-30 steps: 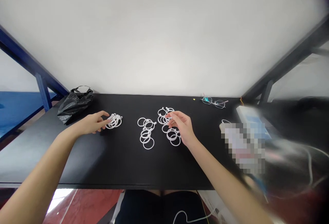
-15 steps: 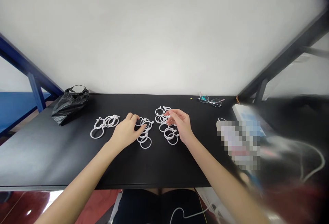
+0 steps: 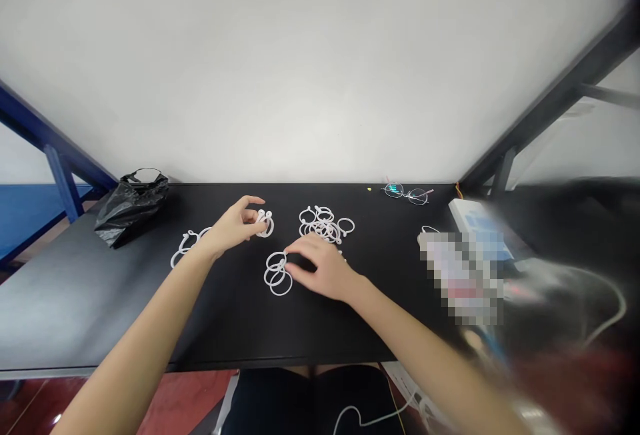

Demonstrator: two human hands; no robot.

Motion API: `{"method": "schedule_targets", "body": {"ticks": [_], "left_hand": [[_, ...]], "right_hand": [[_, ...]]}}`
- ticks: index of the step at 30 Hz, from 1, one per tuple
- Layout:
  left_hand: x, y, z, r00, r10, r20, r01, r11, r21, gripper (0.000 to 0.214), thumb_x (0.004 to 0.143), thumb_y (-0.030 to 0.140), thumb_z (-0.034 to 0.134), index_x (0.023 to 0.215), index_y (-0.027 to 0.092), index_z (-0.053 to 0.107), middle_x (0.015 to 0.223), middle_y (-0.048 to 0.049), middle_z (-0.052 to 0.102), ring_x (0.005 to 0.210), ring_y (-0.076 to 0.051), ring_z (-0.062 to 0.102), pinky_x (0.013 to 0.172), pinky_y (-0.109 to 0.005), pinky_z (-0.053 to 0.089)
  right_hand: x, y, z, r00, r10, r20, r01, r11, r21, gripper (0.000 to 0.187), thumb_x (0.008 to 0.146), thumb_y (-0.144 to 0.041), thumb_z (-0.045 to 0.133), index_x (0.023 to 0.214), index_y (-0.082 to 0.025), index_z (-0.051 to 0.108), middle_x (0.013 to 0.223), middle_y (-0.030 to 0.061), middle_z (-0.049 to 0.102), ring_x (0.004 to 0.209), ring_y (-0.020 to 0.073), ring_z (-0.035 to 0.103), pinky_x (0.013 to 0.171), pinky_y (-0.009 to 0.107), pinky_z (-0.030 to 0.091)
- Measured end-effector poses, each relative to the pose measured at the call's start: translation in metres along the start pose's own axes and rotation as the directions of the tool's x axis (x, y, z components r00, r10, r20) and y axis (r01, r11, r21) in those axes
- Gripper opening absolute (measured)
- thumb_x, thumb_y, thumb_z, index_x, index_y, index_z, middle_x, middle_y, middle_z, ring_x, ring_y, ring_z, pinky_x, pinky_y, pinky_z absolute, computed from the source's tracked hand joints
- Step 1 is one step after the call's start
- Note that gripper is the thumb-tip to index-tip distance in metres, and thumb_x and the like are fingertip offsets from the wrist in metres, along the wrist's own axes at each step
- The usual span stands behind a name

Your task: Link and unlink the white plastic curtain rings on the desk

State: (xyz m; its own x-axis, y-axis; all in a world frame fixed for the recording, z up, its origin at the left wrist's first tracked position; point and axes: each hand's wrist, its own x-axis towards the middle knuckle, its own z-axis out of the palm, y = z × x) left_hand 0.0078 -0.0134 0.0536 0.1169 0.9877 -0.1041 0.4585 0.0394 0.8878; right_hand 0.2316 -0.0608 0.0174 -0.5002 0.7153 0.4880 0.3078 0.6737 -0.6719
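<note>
Rings of thin white plastic with small eyelets (image 3: 271, 225): we note a bunch pinched between thumb and fingers of the left hand (image 3: 233, 225). Right hand (image 3: 323, 267): thumb and forefinger parted, tips at the edge of overlapping white rings (image 3: 279, 272); contact, we cannot tell. Just beyond this hand we log a tangled white ring heap (image 3: 324, 227); crumpled black plastic bag (image 3: 133, 205), left of the left hand.

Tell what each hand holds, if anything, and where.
Left hand: white round rings, seemingly pinched at their left rims. Right hand: fingertips at similar rings; grip unclear.
</note>
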Motion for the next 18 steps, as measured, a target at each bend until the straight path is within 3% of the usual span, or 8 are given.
{"method": "schedule_targets", "body": {"ticks": [2, 4, 7, 10, 12, 15, 18], "left_hand": [[-0.003, 0.003, -0.003, 0.997, -0.077, 0.019, 0.079, 0.967, -0.243, 0.058, 0.068, 0.032, 0.076, 0.119, 0.021, 0.052, 0.075, 0.0014, 0.065, 0.071, -0.016, 0.063, 0.052, -0.02, 0.044], [-0.002, 0.005, -0.001, 0.99, -0.14, 0.031, 0.14, 0.889, -0.436, 0.057, 0.069, 0.03, 0.078, 0.119, 0.021, 0.055, 0.082, -0.002, 0.069, 0.077, -0.016, 0.066, 0.051, -0.018, 0.047], [0.004, 0.005, 0.009, 0.982, -0.165, 0.09, 0.185, 0.768, -0.613, 0.046, 0.074, 0.025, 0.075, 0.117, 0.019, 0.058, 0.09, -0.0059, 0.072, 0.082, -0.017, 0.07, 0.049, -0.016, 0.05], [0.013, 0.004, 0.021, 0.981, -0.078, 0.177, 0.183, 0.665, -0.724, 0.039, 0.084, 0.026, 0.065, 0.121, 0.018, 0.057, 0.108, -0.0126, 0.072, 0.097, -0.02, 0.071, 0.057, -0.019, 0.057], [0.017, 0.002, 0.028, 0.987, -0.036, 0.158, 0.147, 0.61, -0.779, 0.036, 0.089, 0.027, 0.059, 0.124, 0.017, 0.055, 0.116, -0.0145, 0.07, 0.103, -0.02, 0.069, 0.063, -0.02, 0.059], [0.018, -0.003, 0.032, 0.997, -0.08, 0.005, 0.055, 0.637, -0.769, 0.036, 0.087, 0.02, 0.061, 0.123, 0.015, 0.056, 0.11, -0.0135, 0.073, 0.092, -0.017, 0.072, 0.064, -0.018, 0.058], [0.015, -0.008, 0.03, 0.997, -0.072, -0.007, 0.045, 0.694, -0.719, 0.046, 0.084, 0.017, 0.065, 0.129, 0.018, 0.054, 0.108, -0.0123, 0.074, 0.094, -0.018, 0.072, 0.066, -0.02, 0.059]], "right_hand": [[-0.002, -0.004, 0.013, 0.978, -0.112, 0.175, 0.136, 0.982, -0.134, 0.018, 0.091, -0.021, 0.057, 0.107, -0.018, 0.065, 0.103, 0.0092, 0.07, 0.095, 0.021, 0.059, 0.088, 0.037, 0.051], [-0.003, -0.005, 0.022, 0.967, -0.104, 0.233, 0.158, 0.961, -0.227, 0.017, 0.092, -0.024, 0.057, 0.105, -0.016, 0.066, 0.1, 0.0102, 0.07, 0.094, 0.0222, 0.056, 0.087, 0.037, 0.05], [-0.004, 0.0, 0.024, 0.976, -0.066, 0.207, 0.123, 0.954, -0.275, 0.017, 0.092, -0.026, 0.06, 0.101, -0.015, 0.067, 0.093, 0.0089, 0.069, 0.09, 0.0212, 0.055, 0.087, 0.036, 0.049], [-0.004, 0.005, 0.018, 0.988, -0.027, 0.15, 0.071, 0.953, -0.295, 0.015, 0.088, -0.03, 0.065, 0.091, -0.016, 0.068, 0.093, 0.008, 0.068, 0.088, 0.0203, 0.056, 0.087, 0.036, 0.049], [-0.004, 0.006, 0.016, 0.99, -0.021, 0.142, 0.064, 0.95, -0.307, 0.019, 0.084, -0.035, 0.071, 0.086, -0.017, 0.068, 0.095, 0.0081, 0.067, 0.09, 0.0208, 0.056, 0.087, 0.036, 0.049], [-0.003, 0.007, 0.018, 0.988, -0.017, 0.152, 0.069, 0.937, -0.344, 0.014, 0.086, -0.031, 0.068, 0.083, -0.017, 0.068, 0.098, 0.0084, 0.066, 0.092, 0.0213, 0.056, 0.088, 0.037, 0.048], [-0.002, 0.008, 0.021, 0.989, -0.008, 0.149, 0.061, 0.934, -0.352, 0.012, 0.09, -0.022, 0.061, 0.08, -0.019, 0.066, 0.098, 0.0078, 0.065, 0.092, 0.0207, 0.056, 0.087, 0.037, 0.048]]}}
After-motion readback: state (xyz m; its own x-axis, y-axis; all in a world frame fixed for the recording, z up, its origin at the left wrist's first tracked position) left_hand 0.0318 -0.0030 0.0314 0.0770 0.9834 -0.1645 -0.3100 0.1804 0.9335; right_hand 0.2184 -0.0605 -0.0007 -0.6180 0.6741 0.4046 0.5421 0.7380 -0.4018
